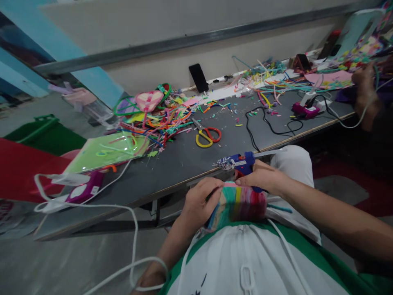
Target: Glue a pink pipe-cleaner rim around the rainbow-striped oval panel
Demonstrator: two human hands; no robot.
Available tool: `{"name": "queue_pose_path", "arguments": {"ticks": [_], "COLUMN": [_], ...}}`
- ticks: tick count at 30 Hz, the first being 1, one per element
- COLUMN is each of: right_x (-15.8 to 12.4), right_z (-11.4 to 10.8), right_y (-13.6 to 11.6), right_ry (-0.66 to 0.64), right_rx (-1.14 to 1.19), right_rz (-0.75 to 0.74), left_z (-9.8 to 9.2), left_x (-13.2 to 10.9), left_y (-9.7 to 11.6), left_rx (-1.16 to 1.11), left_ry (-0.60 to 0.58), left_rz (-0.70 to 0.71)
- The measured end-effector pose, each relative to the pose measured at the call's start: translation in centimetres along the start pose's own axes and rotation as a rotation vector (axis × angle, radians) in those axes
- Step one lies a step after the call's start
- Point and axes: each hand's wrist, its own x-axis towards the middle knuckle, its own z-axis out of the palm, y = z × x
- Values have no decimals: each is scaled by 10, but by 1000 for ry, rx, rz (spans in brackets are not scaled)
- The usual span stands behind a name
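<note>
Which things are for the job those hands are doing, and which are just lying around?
For the job:
- blue glue gun, in the right hand
- colourful striped piece, in the left hand

Probably just lying around now:
- black phone
- red-and-yellow scissors
- light green packet

One hot-glue gun, 4 o'clock from centre; one pair of scissors, 1 o'clock; one black smartphone, 12 o'clock; one multicoloured striped panel, 5 o'clock; two magenta power strips, 8 and 2 o'clock; one green bin, 9 o'clock; one pink heart-shaped piece, 10 o'clock; wearer's two hands, 6 and 4 o'clock.
</note>
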Motion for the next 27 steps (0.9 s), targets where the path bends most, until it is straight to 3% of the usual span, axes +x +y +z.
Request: {"name": "queue_pose_path", "arguments": {"ticks": [7, 13, 27], "right_x": [4, 6, 13], "right_z": [-3, -1, -3], "right_y": [-8, -5, -7], "right_ry": [-108, -62, -105], "right_rx": [45, 16, 30], "right_rz": [-13, 16, 36], "left_z": [0, 2, 2], "left_x": [1, 0, 4], "left_y": [-2, -4, -2], "left_rx": [8, 0, 7], "left_ry": [19, 10, 1], "left_rz": [11, 16, -9]}}
